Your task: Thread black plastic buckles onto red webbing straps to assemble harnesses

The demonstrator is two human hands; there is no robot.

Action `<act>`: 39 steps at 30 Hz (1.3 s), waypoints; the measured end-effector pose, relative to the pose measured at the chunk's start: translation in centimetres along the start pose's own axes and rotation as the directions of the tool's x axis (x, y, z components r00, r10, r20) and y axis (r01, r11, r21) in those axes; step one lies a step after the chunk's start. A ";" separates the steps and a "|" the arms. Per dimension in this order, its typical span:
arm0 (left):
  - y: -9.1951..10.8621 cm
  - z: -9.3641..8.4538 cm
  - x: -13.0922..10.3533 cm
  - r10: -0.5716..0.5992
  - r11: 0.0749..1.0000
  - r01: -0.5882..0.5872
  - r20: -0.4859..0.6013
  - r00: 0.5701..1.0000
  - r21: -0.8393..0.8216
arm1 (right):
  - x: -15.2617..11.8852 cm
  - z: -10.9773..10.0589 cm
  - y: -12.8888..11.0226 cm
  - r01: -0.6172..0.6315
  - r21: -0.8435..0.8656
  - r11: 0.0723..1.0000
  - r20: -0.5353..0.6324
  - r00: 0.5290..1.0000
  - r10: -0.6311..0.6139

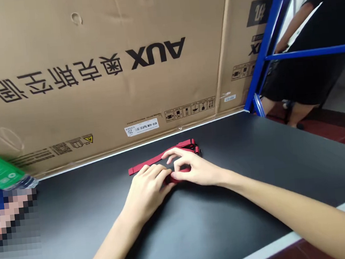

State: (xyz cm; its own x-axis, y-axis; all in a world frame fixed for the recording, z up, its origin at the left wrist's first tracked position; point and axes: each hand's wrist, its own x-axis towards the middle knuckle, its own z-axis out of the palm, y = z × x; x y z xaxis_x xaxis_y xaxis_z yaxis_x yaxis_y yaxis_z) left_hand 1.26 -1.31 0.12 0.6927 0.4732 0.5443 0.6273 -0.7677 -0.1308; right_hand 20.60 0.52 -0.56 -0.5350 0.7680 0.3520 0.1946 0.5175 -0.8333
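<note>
A red strap [145, 164] lies on the dark table, its folded end with black buckles at the right, just behind my hands. My left hand [149, 186] is closed over a small red piece [181, 174], probably strap, which is partly hidden by the fingers. From the right, my right hand [192, 166] pinches the same red piece between thumb and a curled finger, its other fingers raised and bent. The two hands nearly meet over it.
A large cardboard panel [96, 100] stands along the table's back edge. A bottle with a green label [2, 172] is at the left. Blue metal frame bars [269, 40] rise at the right, with a person in dark clothes [316, 38] beyond. The black tabletop [269, 156] has a pale edge.
</note>
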 end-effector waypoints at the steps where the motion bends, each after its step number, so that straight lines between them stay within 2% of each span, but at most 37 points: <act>1: -0.1 -0.1 0.1 -0.006 1.000 0.005 0.007 1.000 0.005 | 0.1 -0.1 -0.1 0.001 0.022 1.000 -0.010 1.000 0.000; 5: -0.7 -0.4 -0.2 -0.034 0.998 0.031 0.063 0.997 0.050 | 0.3 -0.9 -0.9 0.016 0.103 0.995 -0.024 1.000 -0.014; 9: -1.8 -0.5 -0.9 -0.097 0.994 0.090 0.145 0.985 0.058 | 0.1 -2.1 -1.3 0.040 0.135 0.990 -0.085 0.996 -0.028; 12: -2.0 -0.4 -1.2 -0.129 0.990 0.122 0.117 0.985 0.064 | 0.0 -2.0 -0.9 0.001 0.057 0.998 -0.028 1.000 0.001; 14: -1.8 -0.3 -1.3 -0.134 0.990 0.126 0.137 0.982 0.062 | 0.0 -1.5 -0.5 -0.026 -0.015 1.000 0.025 0.999 0.027; 17: -1.5 -0.2 -1.3 -0.188 0.982 0.182 0.205 0.961 0.044 | -0.1 -0.7 0.0 -0.065 -0.037 0.997 0.031 0.997 0.066; 20: -1.6 -0.1 -1.5 -0.298 0.953 0.303 0.244 0.923 0.018 | -0.1 -0.5 0.1 -0.104 0.000 0.995 -0.006 0.995 0.104; 22: -1.6 0.0 -1.5 -0.345 0.926 0.372 0.268 0.900 -0.059 | -0.1 -0.5 0.2 -0.094 -0.030 0.995 -0.026 0.995 0.093; 24: -1.4 0.1 -1.4 -0.378 0.887 0.427 0.256 0.890 -0.174 | -0.2 -0.4 0.2 -0.045 -0.104 0.994 -0.051 0.998 0.040; 27: -0.8 0.2 -1.1 -0.446 0.814 0.480 0.177 0.877 -0.326 | -0.3 0.1 0.1 -0.023 -0.215 0.976 -0.080 0.997 0.005; 32: 0.8 0.0 -0.5 -0.500 0.716 0.475 0.098 0.860 -0.512 | -0.7 1.7 -0.2 -0.035 -0.351 0.936 -0.011 0.999 0.033; 36: 1.3 -0.1 -0.4 -0.493 0.727 0.450 0.061 0.868 -0.519 | -0.7 2.3 -0.5 -0.061 -0.510 0.858 -0.003 0.998 0.069; 39: 1.3 0.0 -0.4 -0.450 0.741 0.419 0.075 0.890 -0.525 | -0.7 2.3 -0.6 -0.067 -0.528 0.847 -0.032 0.998 0.059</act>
State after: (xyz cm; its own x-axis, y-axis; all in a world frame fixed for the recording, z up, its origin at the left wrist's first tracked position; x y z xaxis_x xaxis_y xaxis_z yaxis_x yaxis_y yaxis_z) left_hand 1.78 -2.46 -0.24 0.3607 0.7991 0.4809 0.5678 -0.5972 0.5665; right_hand 18.93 -1.20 -1.24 -0.4960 0.8089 0.3158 0.6345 0.5858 -0.5042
